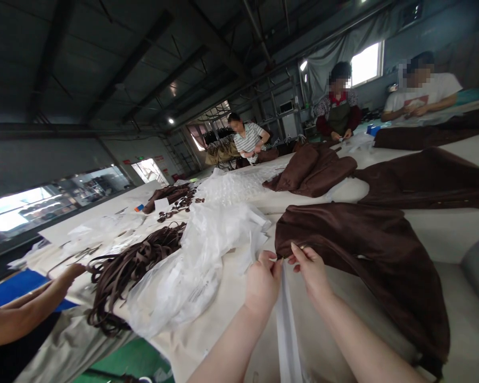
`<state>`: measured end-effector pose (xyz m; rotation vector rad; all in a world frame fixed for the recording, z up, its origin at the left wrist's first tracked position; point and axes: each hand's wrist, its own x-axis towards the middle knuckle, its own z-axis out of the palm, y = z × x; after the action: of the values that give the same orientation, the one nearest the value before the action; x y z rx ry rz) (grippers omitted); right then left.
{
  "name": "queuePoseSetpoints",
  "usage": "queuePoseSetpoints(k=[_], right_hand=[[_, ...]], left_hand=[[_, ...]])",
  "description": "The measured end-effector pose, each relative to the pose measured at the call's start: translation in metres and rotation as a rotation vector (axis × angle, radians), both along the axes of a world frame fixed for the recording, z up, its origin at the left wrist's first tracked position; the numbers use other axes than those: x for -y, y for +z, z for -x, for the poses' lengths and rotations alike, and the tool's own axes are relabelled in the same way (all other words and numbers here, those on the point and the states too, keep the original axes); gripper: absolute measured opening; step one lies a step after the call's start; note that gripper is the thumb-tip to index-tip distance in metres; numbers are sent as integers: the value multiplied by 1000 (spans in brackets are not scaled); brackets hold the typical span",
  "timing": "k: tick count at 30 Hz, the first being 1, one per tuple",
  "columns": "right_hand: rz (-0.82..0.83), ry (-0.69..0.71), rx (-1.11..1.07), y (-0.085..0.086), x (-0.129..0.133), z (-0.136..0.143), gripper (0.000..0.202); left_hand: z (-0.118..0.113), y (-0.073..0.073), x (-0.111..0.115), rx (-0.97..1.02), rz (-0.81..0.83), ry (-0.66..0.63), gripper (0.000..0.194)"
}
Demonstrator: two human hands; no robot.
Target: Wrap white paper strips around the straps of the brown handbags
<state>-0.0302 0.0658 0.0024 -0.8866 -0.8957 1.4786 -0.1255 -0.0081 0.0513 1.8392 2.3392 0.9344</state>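
Note:
A dark brown garment (pixel 367 239) lies across the pale table, its left edge between my two hands. My left hand (pixel 265 276) is closed in a pinch at that edge, just above a long white strip (pixel 287 330) that runs down toward me. What its fingertips hold is too small to make out. Close on its right, my right hand (pixel 309 266) touches the garment's lower edge, thumb and fingers curled toward the cloth; whether they grip it cannot be told.
Left of my hands lie clear plastic bags (pixel 191 271) and a heap of brown straps (pixel 131 266). More brown garments (pixel 315 167) lie beyond. A co-worker's arm (pixel 35 314) reaches in at the left edge. Three people (pixel 339 106) work along the table's far side.

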Motion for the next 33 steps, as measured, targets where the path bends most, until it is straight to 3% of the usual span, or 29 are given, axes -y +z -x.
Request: queuePoseSetpoints(k=[3, 8, 12, 17, 26, 33], right_hand=[[-10, -6, 24, -2, -1, -1, 39], [-1, 5, 33, -3, -1, 1, 40], [-6, 4, 46, -4, 0, 2, 39], [-9, 13, 61, -6, -1, 1, 39], [-47, -17, 110, -7, -2, 0, 40], [-90, -9, 146, -14, -6, 1, 42]], left_hand=[[-2, -1, 2, 29, 17, -4, 20], [-2, 0, 23, 148, 30, -11, 26], [0, 6, 33, 164, 136, -11, 16], [0, 9, 25, 114, 229, -107, 26], [-4, 2, 12, -5, 116, -50, 36], [-6, 3, 1, -113, 164, 54, 34]])
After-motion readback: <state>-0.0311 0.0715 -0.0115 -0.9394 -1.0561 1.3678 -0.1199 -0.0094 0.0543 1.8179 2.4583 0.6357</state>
